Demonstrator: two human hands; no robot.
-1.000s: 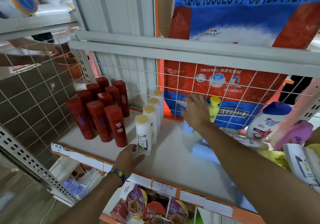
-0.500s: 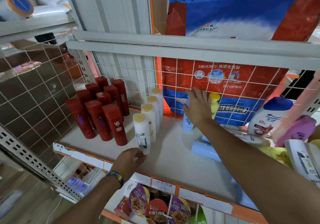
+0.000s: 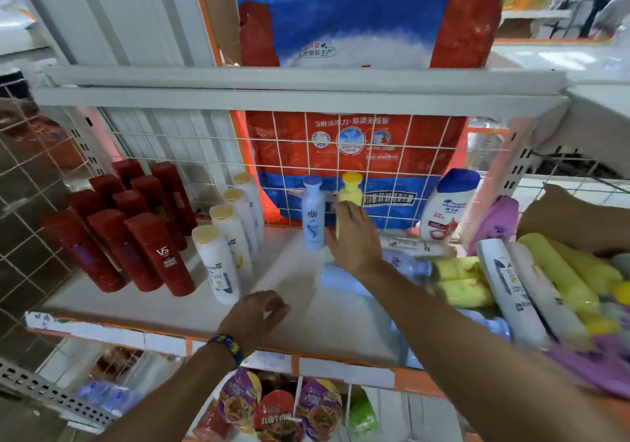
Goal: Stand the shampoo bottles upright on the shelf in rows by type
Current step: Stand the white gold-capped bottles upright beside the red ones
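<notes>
On the shelf (image 3: pixel 306 308), red bottles (image 3: pixel 160 254) stand upright in rows at the left. Just beside them, white bottles (image 3: pixel 218 264) with gold caps stand in one row running front to back. Near the wire back (image 3: pixel 429 155) a blue bottle (image 3: pixel 313 216) stands upright, with a yellow bottle (image 3: pixel 351 185) just to its right. The right hand (image 3: pixel 354 240) reaches in with its fingers across the lower part of the yellow bottle; whether it grips or only touches it I cannot tell, as the hand hides the contact. The left hand (image 3: pixel 255 318) hovers over the shelf's front, fingers loosely curled, holding nothing. At the right, a pile (image 3: pixel 511 278) of yellow, white, blue and purple bottles lies on its side.
</notes>
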